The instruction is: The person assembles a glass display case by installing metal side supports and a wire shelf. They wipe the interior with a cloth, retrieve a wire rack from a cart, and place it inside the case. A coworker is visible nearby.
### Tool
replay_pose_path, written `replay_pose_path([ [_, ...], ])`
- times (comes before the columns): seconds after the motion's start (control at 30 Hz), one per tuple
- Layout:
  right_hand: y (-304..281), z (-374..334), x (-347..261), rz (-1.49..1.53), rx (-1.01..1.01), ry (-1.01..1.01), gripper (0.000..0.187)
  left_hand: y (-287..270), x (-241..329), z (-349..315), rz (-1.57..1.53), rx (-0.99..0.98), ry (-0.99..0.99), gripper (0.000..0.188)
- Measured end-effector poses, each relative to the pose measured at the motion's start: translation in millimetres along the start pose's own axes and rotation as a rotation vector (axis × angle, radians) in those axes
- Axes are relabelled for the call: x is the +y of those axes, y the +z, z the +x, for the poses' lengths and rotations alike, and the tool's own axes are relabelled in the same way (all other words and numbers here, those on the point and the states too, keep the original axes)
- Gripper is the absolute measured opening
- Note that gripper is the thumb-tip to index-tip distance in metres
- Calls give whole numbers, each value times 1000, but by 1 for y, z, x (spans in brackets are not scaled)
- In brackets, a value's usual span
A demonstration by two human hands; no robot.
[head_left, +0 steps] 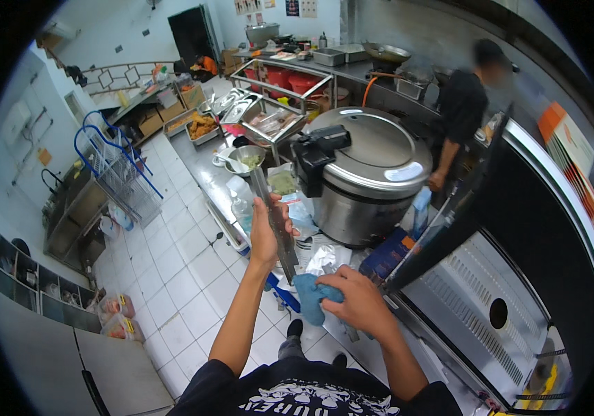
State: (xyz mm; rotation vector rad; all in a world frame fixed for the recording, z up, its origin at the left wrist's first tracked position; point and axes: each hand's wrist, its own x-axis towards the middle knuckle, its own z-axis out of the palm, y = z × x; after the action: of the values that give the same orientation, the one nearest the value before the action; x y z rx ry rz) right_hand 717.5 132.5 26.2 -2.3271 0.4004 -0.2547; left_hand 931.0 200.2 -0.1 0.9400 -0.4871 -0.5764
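Cloth (311, 301): blue, bunched against the strip's lower end; likely soft and light; hold by the gathered folds.
Right hand (359, 298): fingers curled closed on the cloth, thumb side toward the strip.
Metal strip (284, 251): long, narrow, tilted, raised between the 2 hands; probably stiff, moderately light, slippery if wet; grip mid-length by the 2 long sides; treat edges as possibly sharp.
Left hand (262, 239): thumb and fingers closed around the strip's middle portion; upper end projects free.
Tiled floor (172, 281): open room to the left.
Black panel (501, 191): limits swing to the right.
Spray bottle (240, 206): just beyond the left hand; knock hazard.
Steel cooker (356, 211): round, bulky; restricts forward-right travel.
Co-worker (462, 104): beyond the cooker, well apart from the strip.
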Motion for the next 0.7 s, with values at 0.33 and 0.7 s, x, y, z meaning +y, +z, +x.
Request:
replay_pose_path([
  [0.33, 135, 100, -7, -22, -39, 93, 33, -93, -45, 28, 90, 51, -590, 55],
  [0.7, 173, 146, -18, 232, 93, 360, 38, -132, -42, 41, 465, -357, -510, 45],
])
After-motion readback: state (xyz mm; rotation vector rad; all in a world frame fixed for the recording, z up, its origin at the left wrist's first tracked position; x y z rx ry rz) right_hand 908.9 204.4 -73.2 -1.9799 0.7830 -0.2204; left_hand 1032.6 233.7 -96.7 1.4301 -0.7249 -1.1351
